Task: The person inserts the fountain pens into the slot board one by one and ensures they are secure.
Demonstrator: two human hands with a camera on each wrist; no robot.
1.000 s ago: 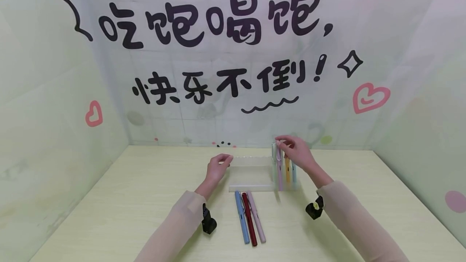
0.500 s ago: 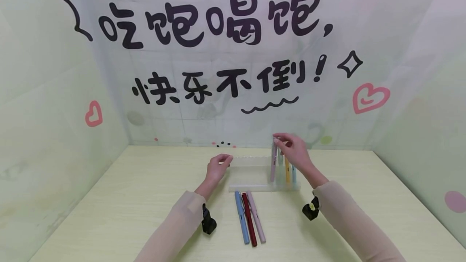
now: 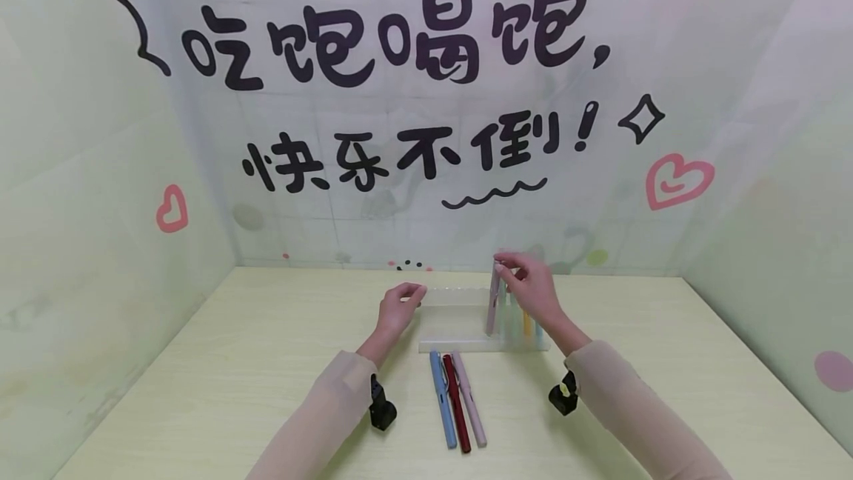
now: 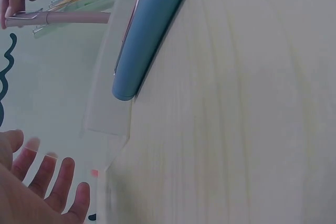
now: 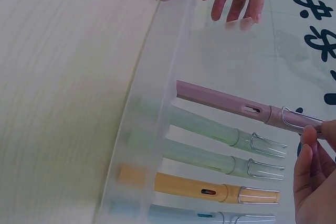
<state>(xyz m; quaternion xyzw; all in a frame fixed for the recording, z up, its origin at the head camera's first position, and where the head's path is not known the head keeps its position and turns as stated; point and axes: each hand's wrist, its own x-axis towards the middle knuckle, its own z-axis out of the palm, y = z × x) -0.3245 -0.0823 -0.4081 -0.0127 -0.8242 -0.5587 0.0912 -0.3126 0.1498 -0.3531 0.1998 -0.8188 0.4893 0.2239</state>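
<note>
My right hand pinches a mauve pen near its clip end. In the head view the pen stands nearly upright over the clear pen stand, tilted slightly. Its lower end meets the edge of the stand's frosted front strip in the right wrist view. Beside it, two pale green pens, an orange pen and a light blue pen sit in the stand. At the stand's upper left corner, my left hand holds the clear panel between thumb and fingertips, the other fingers spread.
In front of the stand, a blue pen, a dark red pen and a pink pen lie side by side on the pale wooden table. A printed backdrop rises behind the table's far edge.
My right hand has carried the mauve pen left past the green pens, lifting it and then lowering slightly. The left hand and the three lying pens have stayed put.
</note>
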